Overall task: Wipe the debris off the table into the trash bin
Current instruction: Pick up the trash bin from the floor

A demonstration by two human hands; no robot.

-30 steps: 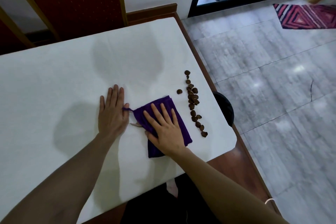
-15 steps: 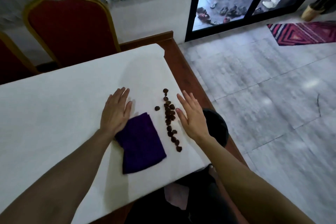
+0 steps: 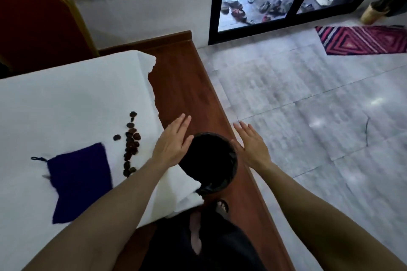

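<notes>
A row of several dark brown debris pieces [image 3: 131, 145] lies near the right edge of the white-covered table [image 3: 66, 103]. A folded purple cloth [image 3: 80, 180] rests flat on the table left of them, with nothing touching it. A black trash bin [image 3: 209, 160] with a dark liner stands just beyond the table's right edge, on the wooden platform. My left hand [image 3: 174, 143] is open at the bin's left side and my right hand [image 3: 251, 144] is open at its right side; both palms face the bin, at or near its rim.
A red chair with a gold frame [image 3: 37, 26] stands behind the table. The brown wooden platform [image 3: 182, 86] runs along the table's right side, then grey tiled floor [image 3: 308, 105]. A striped rug [image 3: 363, 39] and a glass door lie farther off.
Both hands left the purple cloth and moved right, off the table, to either side of the bin. The cloth stays on the table. The camera swung right.
</notes>
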